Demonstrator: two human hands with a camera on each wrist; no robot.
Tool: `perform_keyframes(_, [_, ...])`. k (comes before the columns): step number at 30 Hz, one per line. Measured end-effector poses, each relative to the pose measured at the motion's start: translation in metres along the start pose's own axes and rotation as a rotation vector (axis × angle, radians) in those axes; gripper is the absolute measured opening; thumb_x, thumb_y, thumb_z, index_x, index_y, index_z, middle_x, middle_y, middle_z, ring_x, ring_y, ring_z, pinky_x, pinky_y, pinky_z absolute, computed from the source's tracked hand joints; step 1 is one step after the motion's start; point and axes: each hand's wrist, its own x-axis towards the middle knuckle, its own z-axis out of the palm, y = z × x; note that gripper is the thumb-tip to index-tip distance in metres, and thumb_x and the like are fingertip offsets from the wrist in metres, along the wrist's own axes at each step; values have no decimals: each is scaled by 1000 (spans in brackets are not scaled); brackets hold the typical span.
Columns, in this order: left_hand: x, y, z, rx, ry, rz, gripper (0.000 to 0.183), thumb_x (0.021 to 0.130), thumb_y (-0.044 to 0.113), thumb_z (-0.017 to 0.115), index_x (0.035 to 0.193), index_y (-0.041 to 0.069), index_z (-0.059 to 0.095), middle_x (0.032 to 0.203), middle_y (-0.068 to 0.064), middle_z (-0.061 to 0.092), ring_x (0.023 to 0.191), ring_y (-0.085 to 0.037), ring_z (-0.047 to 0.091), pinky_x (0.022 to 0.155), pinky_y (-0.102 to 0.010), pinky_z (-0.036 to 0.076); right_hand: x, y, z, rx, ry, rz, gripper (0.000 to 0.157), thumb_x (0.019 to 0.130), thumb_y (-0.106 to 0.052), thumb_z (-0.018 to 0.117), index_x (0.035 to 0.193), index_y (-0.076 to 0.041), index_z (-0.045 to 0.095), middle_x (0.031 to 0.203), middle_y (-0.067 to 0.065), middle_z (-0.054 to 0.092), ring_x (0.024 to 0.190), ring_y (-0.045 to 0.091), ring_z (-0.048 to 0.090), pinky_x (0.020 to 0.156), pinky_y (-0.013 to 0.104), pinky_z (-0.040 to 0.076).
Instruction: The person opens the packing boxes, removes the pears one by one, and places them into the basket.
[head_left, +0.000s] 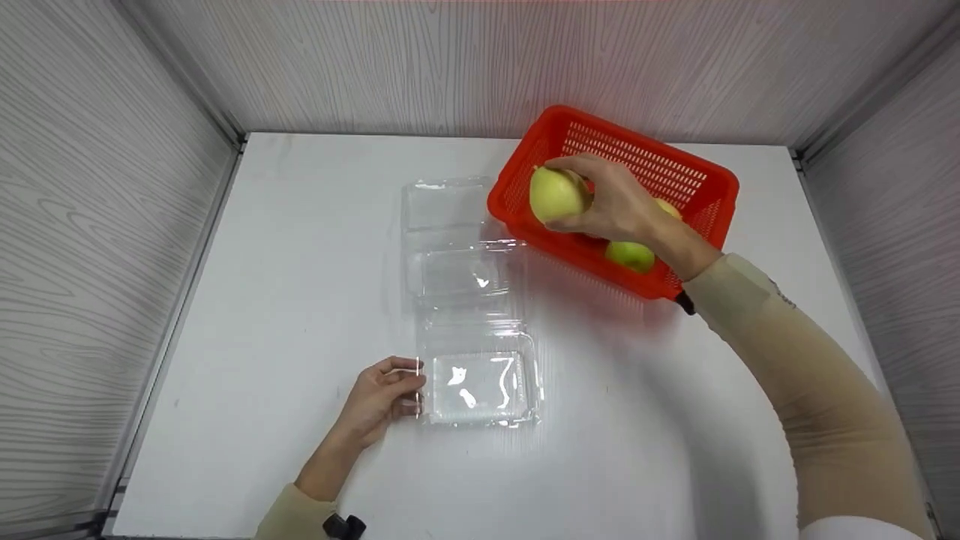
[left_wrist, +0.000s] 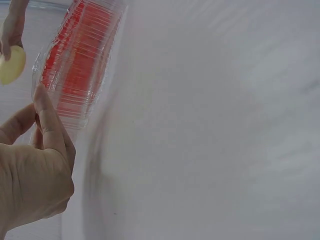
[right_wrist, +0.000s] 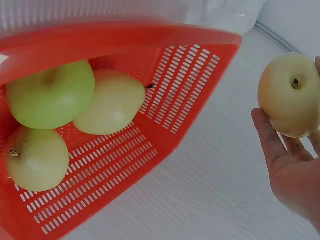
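My right hand (head_left: pixel 616 201) holds a pale yellow pear (head_left: pixel 556 196) between thumb and fingers, above the left end of the red basket (head_left: pixel 517 223). In the right wrist view the pear's blossom end (right_wrist: pixel 290 100) faces the camera. Inside the basket lie a green apple (right_wrist: pixel 52 97), a yellow pear (right_wrist: pixel 110 102) with a stem and another yellow fruit (right_wrist: pixel 37 162). My left hand (head_left: pixel 379 397) pinches the left rim of a clear plastic container (head_left: pixel 480 386), whose ribbed side (left_wrist: pixel 82 65) shows in the left wrist view.
More clear plastic sections (head_left: pixel 457 274) extend behind the container in a row towards the back, close to the basket's left end. The white table (head_left: pixel 300 315) is enclosed by wood-grain panels (head_left: pixel 375 67) at the back and both sides.
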Motion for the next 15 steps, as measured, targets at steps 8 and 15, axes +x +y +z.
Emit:
perform_keyframes(8, [1,-2,0,16,4,0,38,97,6,72,129,-6,54,91,0,70,75,-10,70,65,-22,64,25,27,11,-53,-66,132,77,87,-34,86,155,-22,52,157,7,53,137,32,52,115,57,49])
perform_keyframes(15, [1,-3,0,15,8,1,39,97,6,73,129,-6,54,92,-2,71,76,-10,71,66,-23,64,41,44,23,-95,-142,224,81,90,-36,84,160,-26,45,165,4,45,149,31,43,128,57,39])
